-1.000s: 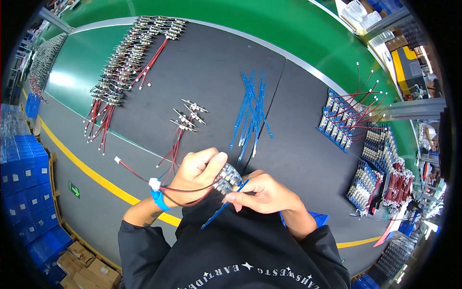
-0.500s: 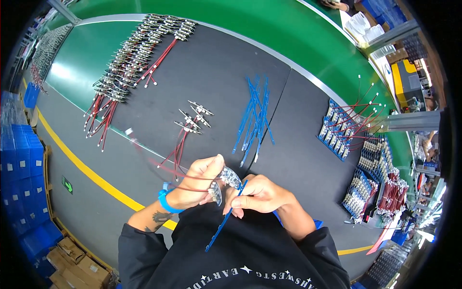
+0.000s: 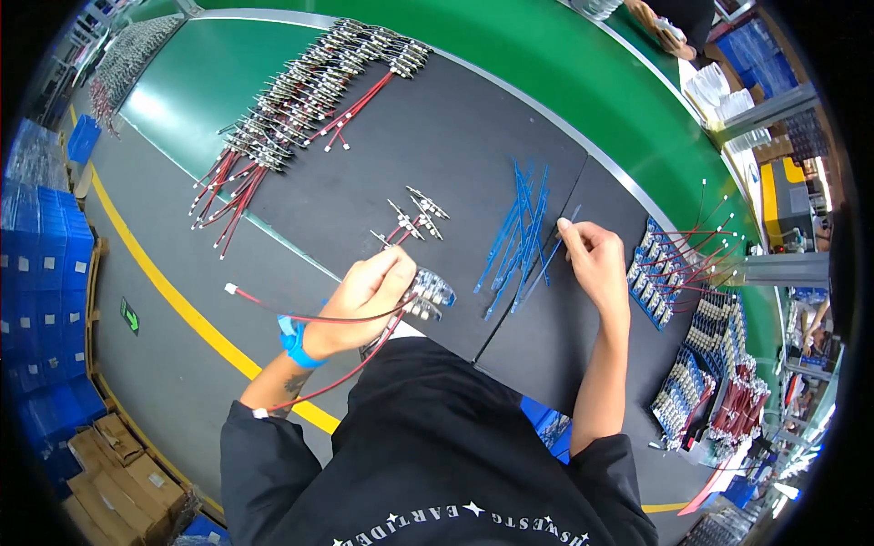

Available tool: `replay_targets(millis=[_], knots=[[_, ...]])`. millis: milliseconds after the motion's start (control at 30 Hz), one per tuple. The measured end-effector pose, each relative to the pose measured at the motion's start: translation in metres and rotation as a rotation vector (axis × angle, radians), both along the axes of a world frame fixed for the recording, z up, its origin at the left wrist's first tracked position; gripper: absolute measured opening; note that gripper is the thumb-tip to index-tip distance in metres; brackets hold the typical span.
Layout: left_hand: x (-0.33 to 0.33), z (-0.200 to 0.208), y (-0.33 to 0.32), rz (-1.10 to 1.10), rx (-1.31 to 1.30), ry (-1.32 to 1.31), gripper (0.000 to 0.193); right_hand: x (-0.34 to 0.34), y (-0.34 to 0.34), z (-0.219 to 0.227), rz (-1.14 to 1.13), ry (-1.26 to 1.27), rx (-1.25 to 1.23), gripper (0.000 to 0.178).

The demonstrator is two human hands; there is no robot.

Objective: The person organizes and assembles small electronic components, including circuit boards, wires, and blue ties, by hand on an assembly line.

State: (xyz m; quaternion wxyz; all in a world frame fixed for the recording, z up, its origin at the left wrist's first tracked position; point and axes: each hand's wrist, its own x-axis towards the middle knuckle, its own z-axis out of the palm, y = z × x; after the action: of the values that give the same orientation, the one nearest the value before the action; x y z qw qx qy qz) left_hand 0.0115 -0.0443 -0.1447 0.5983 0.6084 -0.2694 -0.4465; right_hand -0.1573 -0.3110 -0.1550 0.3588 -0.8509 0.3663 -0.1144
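My left hand [image 3: 369,296] is closed on small circuit boards [image 3: 428,294] with white components. From them two red-and-black wires [image 3: 341,318] trail left over my wrist, ending in white connectors. Out to the right, my right hand [image 3: 594,259] pinches one thin blue strip [image 3: 552,255] near its upper end. That strip slants down beside a loose pile of blue strips [image 3: 517,232] on the dark tabletop [image 3: 455,136]. A few wired circuit boards [image 3: 421,217] lie just beyond my left hand, which partly covers their wires.
A long stack of wired boards [image 3: 300,100] fills the table's far left. At right sit blue panels of boards [image 3: 657,273] with upright wires, and bundled boards [image 3: 706,337]. Beyond the green surface [image 3: 492,36], another person's hands [image 3: 660,25] show. Blue boxes [image 3: 45,282] stand at left.
My right hand has moved away from the boards, up and right to the pile, with a strip in its fingers. The left hand has turned, still holding boards. The whole view has shifted slightly.
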Motion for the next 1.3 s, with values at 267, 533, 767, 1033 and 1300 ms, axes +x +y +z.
replay_targets(millis=[267, 533, 767, 1033, 1300], knots=[[-0.006, -0.003, -0.018, -0.189, -0.091, -0.394, 0.02, 0.022, 0.09, 0.029, 0.501, -0.322, 0.558, 0.017], [0.011, 0.014, 0.034, -0.111, 0.023, -0.34, 0.026, 0.015, 0.087, 0.028, 0.292, -0.339, 0.779, 0.012], [0.05, 0.015, 0.138, 0.397, -0.106, -0.268, 0.014, 0.062, 0.125, 0.02, 0.492, -0.297, 0.209, 0.011], [0.052, 0.035, 0.161, 0.545, -0.278, -0.44, 0.032, 0.078, 0.143, -0.006, 0.481, -0.276, -0.149, 0.009], [0.048, 0.026, 0.138, 0.399, -0.287, -0.333, 0.021, 0.084, 0.137, -0.007, 0.389, -0.384, -0.37, 0.011]])
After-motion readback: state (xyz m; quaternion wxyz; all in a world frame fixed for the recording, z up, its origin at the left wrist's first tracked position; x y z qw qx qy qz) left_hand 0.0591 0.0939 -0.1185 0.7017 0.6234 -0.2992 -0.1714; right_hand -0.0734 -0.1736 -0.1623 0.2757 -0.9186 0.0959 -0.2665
